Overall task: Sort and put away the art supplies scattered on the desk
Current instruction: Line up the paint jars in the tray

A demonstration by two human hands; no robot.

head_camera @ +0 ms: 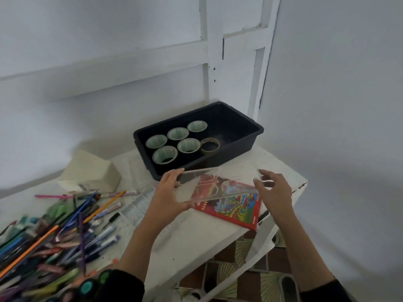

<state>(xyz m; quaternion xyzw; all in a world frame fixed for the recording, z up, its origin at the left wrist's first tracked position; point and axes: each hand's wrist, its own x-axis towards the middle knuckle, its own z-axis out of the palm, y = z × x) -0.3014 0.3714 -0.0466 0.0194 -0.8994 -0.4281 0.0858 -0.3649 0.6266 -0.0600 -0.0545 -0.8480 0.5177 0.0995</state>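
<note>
Holding clear rectangular plastic case [218, 184] over red patterned booklet [237, 212]: pinched at left end by left hand [169, 190], cupped by half-open right hand [274, 188], contact unclear. Needing firm grip at both ends before moving.

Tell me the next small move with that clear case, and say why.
Probably lower the clear case onto the bare desk beside the pens. The left hand grips one end, the right hand is at the other, it hangs over the red booklet, and loose pens await sorting.
</note>
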